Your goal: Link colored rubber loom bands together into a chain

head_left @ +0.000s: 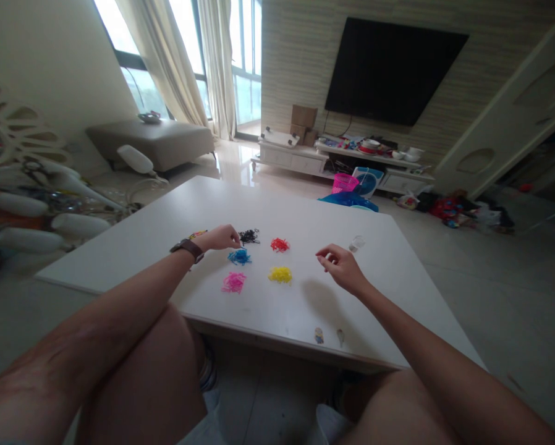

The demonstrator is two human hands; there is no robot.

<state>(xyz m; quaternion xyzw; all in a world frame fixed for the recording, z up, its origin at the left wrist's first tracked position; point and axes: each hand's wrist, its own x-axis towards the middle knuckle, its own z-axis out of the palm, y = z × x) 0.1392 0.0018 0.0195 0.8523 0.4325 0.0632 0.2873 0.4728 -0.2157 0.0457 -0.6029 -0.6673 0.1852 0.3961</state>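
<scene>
Small piles of what look like rubber bands lie on the white table (277, 201): black bands (251, 235), red bands (280, 245), blue bands (238, 257), yellow bands (281, 275) and pink bands (234, 283). My left hand (224, 237), with a dark watch at the wrist, reaches in between the black and blue piles. Its fingertips are pinched together; anything in them is too small to name. To the right of the red and yellow piles, my right hand (341, 267) hovers over the table, its fingers curled in. Whatever its fingertips may hold cannot be made out.
A small clear container (356, 243) lies beyond my right hand. Near the front edge sit a cartoon-like sticker or charm (319, 335) and another small flat piece (340, 337). A colourful item (198, 235) is partly hidden behind my left wrist. Past the table stands a pink basket (345, 183).
</scene>
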